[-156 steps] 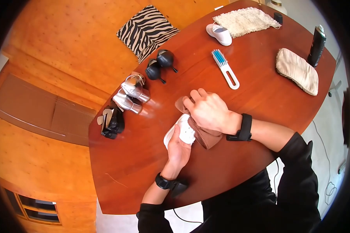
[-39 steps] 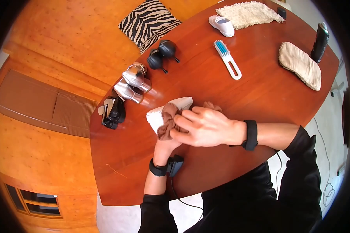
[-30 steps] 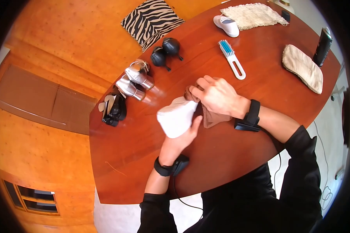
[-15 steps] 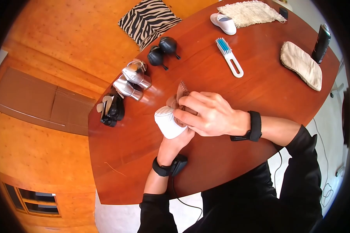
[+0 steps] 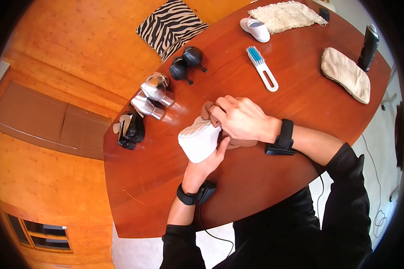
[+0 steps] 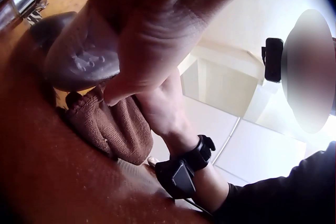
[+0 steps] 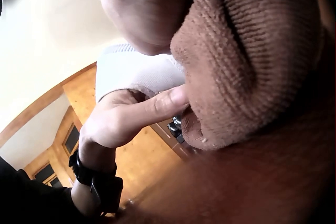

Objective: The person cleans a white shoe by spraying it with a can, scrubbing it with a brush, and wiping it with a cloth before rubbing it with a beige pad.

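Holds a white shoe with left hand (cannot tell how curled) inside the table's near edge, likely braced for brown cloth gripped in curled right hand.

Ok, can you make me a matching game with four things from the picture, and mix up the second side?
Things:
1. cloth
2. brush
3. can
4. cushion

Matches:
A. striped
B. black, standing upright
C. white and blue
D. brown, held by the right hand

Right pairs: 1-D, 2-C, 3-B, 4-A
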Demonstrator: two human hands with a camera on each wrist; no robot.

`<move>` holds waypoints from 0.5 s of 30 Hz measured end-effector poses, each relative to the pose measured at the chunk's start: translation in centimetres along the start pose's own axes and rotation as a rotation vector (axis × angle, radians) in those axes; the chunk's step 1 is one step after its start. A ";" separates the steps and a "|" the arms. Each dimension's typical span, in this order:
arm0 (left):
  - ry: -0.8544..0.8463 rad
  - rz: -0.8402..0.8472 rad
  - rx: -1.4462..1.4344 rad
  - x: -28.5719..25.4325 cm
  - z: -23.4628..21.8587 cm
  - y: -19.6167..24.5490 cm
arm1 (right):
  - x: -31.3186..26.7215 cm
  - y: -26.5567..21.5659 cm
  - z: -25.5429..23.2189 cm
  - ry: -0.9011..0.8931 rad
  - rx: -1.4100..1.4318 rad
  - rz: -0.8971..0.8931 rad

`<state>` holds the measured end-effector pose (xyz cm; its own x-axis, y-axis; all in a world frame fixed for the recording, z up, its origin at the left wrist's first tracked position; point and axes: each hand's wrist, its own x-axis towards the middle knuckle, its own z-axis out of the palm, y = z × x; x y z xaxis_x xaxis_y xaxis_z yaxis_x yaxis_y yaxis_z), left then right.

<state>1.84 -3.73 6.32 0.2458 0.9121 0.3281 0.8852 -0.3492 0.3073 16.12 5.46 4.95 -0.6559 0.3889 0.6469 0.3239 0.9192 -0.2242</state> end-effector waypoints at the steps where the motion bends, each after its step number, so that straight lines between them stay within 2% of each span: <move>1: -0.004 -0.008 -0.014 0.0 0.0 0.0 | 0.0 -0.1 -0.1 0.001 0.000 0.001; 4: -0.007 -0.007 0.006 -0.3 0.2 -0.5 | 0.1 -0.7 -0.9 -0.031 -0.014 0.004; 6: -0.005 -0.001 0.038 -0.6 0.7 -1.6 | 0.6 -1.2 -1.7 0.131 0.098 -0.106; 7: 0.039 -0.009 -0.018 -0.7 1.1 -2.4 | 0.8 -1.8 -2.2 0.128 0.099 -0.108; 8: 0.086 -0.020 -0.074 -0.9 1.5 -3.0 | 0.9 -2.7 -2.6 0.210 0.132 -0.161; 9: 0.106 -0.077 -0.219 -0.5 0.8 -2.0 | 0.8 -3.4 -2.8 0.294 0.165 -0.213; 10: 0.107 -0.078 -0.219 -0.3 0.4 -1.5 | 0.6 -3.7 -2.7 0.305 0.172 -0.265; 12: 0.054 -0.207 -0.462 0.2 -0.3 -0.4 | 0.1 -3.9 -2.0 0.246 0.131 -0.297; 13: 0.078 -0.175 -0.512 0.3 -1.0 0.6 | 0.1 -3.6 -1.6 0.233 0.132 -0.283; 14: 0.078 -0.174 -0.512 0.2 -0.8 0.1 | 0.2 -3.0 -1.3 0.220 0.134 -0.270; 15: 0.058 -0.092 -0.311 0.1 -0.2 -1.0 | 0.2 -2.5 -1.3 0.133 0.096 -0.200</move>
<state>0.89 -3.37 6.23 0.1396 0.9323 0.3335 0.7376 -0.3226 0.5931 16.06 3.15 6.53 -0.6032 0.1925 0.7740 0.1261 0.9812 -0.1458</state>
